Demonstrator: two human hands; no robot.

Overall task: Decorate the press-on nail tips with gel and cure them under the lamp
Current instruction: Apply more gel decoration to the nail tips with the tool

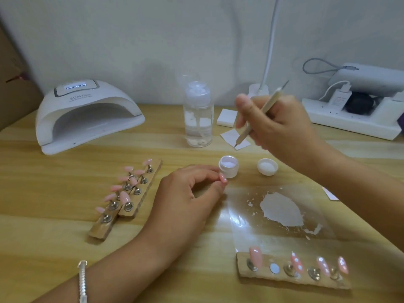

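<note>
Gel pickup looked like the step in hand. The left hand (185, 193) had its grip pinched on one pink nail tip (223, 178), low over the worktop (54, 193) and just beside the open jar (228, 166). The right hand (282, 127) had its grip clasped round a slim dotting tool (255, 119), point hanging just beyond the jar, not yet in the gel. The lid (267, 166) lay to the jar's right. Dotted tips stood on the near-right strip (264, 277), and the lamp (87, 114) sat far left, display lit. Next move, by my read: dip the point, take a small bead, then carry it to the pinched tip, held steady.
</note>
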